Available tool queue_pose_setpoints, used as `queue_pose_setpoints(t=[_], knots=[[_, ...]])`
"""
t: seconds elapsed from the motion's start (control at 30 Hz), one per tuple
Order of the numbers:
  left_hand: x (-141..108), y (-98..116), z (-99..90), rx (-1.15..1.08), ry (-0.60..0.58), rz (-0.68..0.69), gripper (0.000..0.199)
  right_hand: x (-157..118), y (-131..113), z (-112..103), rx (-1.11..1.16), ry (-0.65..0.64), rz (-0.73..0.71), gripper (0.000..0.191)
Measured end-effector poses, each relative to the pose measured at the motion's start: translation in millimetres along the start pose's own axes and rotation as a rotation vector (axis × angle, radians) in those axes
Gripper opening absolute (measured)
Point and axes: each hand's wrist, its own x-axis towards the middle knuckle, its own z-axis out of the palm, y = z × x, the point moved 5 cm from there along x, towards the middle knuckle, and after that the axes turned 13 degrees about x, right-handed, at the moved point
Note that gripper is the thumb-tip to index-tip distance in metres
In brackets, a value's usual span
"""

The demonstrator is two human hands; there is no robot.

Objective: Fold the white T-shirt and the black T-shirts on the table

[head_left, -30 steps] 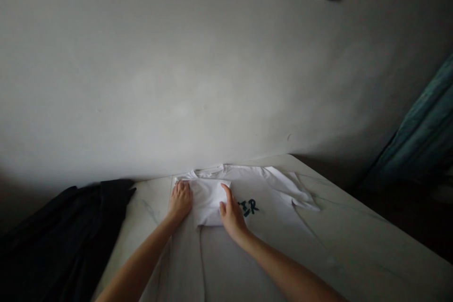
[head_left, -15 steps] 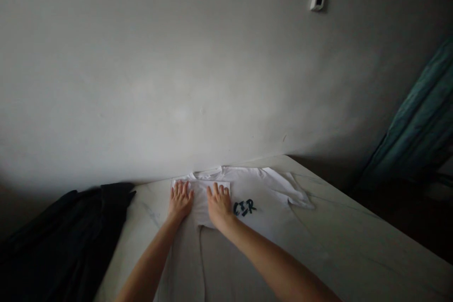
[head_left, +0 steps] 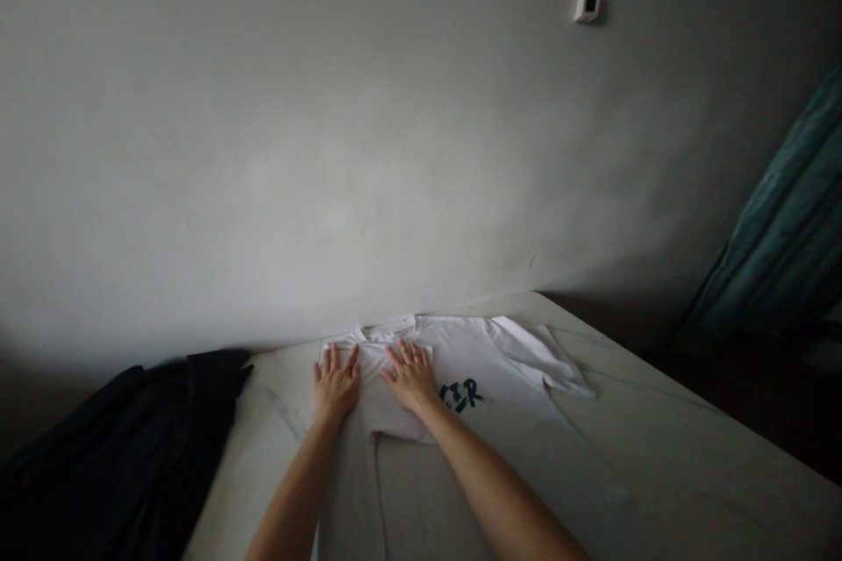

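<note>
The left hand [head_left: 337,386] and right hand [head_left: 411,374] lie palm-down, fingers spread; each grip is open, pressing the white shirt [head_left: 513,421] without clasping it. Both forearms reach forward from the near edge. Dark print beside the right hand is partly covered, ending in "ER". The shirt lies on the marbled counter [head_left: 664,447], collar toward the wall [head_left: 395,149], long axis running away from the person.

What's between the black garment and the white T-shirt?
Marble-patterned tabletop lies between the black garment and the white T-shirt, with the left forearm crossing over its nearer part, as the head view shows.
</note>
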Motion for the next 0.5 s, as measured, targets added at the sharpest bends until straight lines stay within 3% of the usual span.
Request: queue_pose_setpoints(t=[0.13,0.2,0.33,0.5], knots=[[-1.0,1.3,-8.0,0.015,-0.008,-0.005,0.051,-11.1,3.2,-14.9,-0.075,0.038,0.063,0.066],[-2.0,2.6,-15.5,0.024,-0.001,0.005,0.05,-22.3,-7.7,-14.1,-0.076,0.017,-0.024,0.067],[-9.7,5.3,-31.4,0.036,0.006,0.02,0.049,-56.5,-20.8,-3.9,-0.02,-0.15,-0.211,0.057],[-51.6,8.4,-39.3,0.015,-0.058,0.068,0.053,-93.4,-3.2,-19.0,-0.078,-0.119,-0.119,0.056]])
